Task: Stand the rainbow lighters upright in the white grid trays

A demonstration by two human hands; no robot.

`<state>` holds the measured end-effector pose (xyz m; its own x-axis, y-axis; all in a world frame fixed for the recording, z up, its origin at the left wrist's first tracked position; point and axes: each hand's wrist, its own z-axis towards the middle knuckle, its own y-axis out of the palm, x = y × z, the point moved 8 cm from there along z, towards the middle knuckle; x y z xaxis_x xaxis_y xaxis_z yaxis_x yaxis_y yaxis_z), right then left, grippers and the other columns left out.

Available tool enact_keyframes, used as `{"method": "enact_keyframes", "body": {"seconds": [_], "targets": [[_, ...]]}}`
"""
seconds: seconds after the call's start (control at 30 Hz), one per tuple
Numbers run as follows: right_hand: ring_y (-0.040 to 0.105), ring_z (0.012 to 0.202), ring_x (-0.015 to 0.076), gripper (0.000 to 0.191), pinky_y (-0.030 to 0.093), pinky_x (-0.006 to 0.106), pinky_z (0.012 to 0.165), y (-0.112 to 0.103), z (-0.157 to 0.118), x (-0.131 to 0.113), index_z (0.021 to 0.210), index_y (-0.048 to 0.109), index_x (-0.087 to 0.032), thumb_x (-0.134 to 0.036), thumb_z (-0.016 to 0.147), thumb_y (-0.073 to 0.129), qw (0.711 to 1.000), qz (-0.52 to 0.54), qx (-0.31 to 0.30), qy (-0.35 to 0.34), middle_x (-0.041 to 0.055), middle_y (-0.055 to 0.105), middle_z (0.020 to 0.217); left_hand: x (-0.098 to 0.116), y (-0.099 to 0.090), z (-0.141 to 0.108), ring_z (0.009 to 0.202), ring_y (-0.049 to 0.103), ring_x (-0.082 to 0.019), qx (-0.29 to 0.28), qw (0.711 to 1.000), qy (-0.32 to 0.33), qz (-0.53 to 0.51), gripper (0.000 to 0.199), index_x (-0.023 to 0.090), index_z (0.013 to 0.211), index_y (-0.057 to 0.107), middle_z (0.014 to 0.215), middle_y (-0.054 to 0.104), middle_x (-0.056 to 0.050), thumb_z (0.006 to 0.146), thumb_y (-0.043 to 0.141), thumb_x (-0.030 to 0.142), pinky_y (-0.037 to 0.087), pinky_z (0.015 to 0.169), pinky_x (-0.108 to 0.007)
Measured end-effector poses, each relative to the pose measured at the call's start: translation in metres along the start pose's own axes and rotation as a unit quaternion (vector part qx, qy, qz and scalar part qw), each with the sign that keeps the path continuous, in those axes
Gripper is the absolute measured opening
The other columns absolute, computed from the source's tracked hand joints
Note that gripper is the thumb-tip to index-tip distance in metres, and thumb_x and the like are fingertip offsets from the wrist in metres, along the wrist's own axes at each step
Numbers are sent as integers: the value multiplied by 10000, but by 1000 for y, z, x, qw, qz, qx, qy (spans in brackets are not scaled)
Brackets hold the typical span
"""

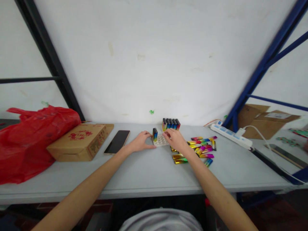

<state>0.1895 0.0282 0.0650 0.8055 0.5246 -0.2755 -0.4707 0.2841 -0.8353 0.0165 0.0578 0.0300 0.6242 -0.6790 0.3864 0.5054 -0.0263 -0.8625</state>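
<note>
A small white tray (pixel 161 141) with rows of round hollows lies on the table before me. My left hand (pixel 141 141) curves around its left end, thumb along the near side and fingers toward the far side. A few shiny multicoloured lighters (pixel 155 135) stand upright in the tray's left end, beside those fingers. Over the right end of the tray is my right hand (pixel 173 138), its fingertips drawn together; whatever they hold, if anything, is hidden. Loose metallic lighters (pixel 201 148) lie in a pile right of the tray, partly behind my right forearm.
Behind the tray, a block of upright lighters (pixel 171 124) stands near the wall. A phone (pixel 117 141), a cardboard box (pixel 80 141) and a red plastic bag (pixel 36 141) lie to the left. At right are a power strip (pixel 231 136) with a cable and an open carton (pixel 262 122).
</note>
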Motion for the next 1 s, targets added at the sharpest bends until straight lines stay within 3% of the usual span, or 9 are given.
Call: {"method": "enact_keyframes", "body": {"seconds": [0.17, 0.3, 0.4, 0.53, 0.63, 0.77, 0.87, 1.0], "targets": [[647, 769, 194, 285, 462, 308, 750, -52, -24, 38, 966, 701, -171, -365, 1010, 496, 999, 36, -26, 14, 65, 734, 857, 0, -4, 0, 1152, 630, -314, -6, 1000, 16, 6, 655, 200, 1185, 722, 1224, 684, -126, 739, 735, 679, 476, 1054, -396], [680, 761, 211, 335, 507, 325, 734, -100, -69, 86, 949, 730, -193, -460, 971, 529, 996, 33, -35, 81, 76, 762, 866, -1, -5, 0, 1163, 632, -310, -12, 1000, 19, 10, 665, 197, 1190, 722, 1229, 685, -125, 738, 726, 685, 474, 1058, -385], [693, 804, 241, 350, 535, 360, 758, -124, -109, 111, 956, 753, -214, -517, 924, 582, 992, 22, -47, 111, 95, 769, 924, -4, -2, 1, 1173, 629, -316, -19, 1000, 15, 18, 679, 185, 1201, 719, 1240, 679, -138, 740, 723, 683, 471, 1058, -386], [706, 939, 273, 330, 566, 386, 800, -123, -157, 122, 1015, 781, -258, -523, 900, 620, 985, 43, -97, 133, 108, 765, 1074, -5, -2, 2, 1169, 634, -328, -15, 1000, 17, 14, 684, 179, 1199, 724, 1242, 682, -144, 732, 729, 679, 478, 1056, -397], [705, 997, 282, 322, 585, 393, 797, -114, -176, 127, 1063, 778, -269, -497, 901, 619, 983, 54, -100, 146, 108, 753, 1144, -3, -3, 1, 1163, 635, -329, -9, 1000, 19, 12, 653, 199, 1185, 729, 1228, 693, -136, 732, 734, 670, 480, 1055, -400], [700, 1021, 284, 335, 583, 434, 869, -105, -175, 132, 1132, 766, -272, -435, 912, 574, 988, 42, -76, 129, 118, 737, 1158, -1, -4, 0, 1173, 631, -320, -12, 1000, 18, 18, 635, 210, 1185, 718, 1239, 692, -124, 744, 729, 667, 475, 1060, -389], [695, 1021, 297, 283, 555, 473, 943, -102, -169, 134, 1028, 783, -264, -424, 894, 593, 991, 19, -67, 110, 121, 740, 1090, -1, -4, 0, 1165, 636, -317, -12, 1000, 17, 17, 618, 213, 1173, 717, 1230, 695, -119, 749, 728, 663, 480, 1052, -388], [701, 957, 289, 296, 572, 439, 869, -103, -172, 141, 1013, 773, -262, -474, 924, 586, 991, 30, -62, 117, 112, 754, 1055, -2, -2, 0, 1179, 627, -315, -16, 1000, 15, 16, 636, 206, 1185, 710, 1237, 682, -124, 754, 724, 672, 469, 1064, -379]]}}
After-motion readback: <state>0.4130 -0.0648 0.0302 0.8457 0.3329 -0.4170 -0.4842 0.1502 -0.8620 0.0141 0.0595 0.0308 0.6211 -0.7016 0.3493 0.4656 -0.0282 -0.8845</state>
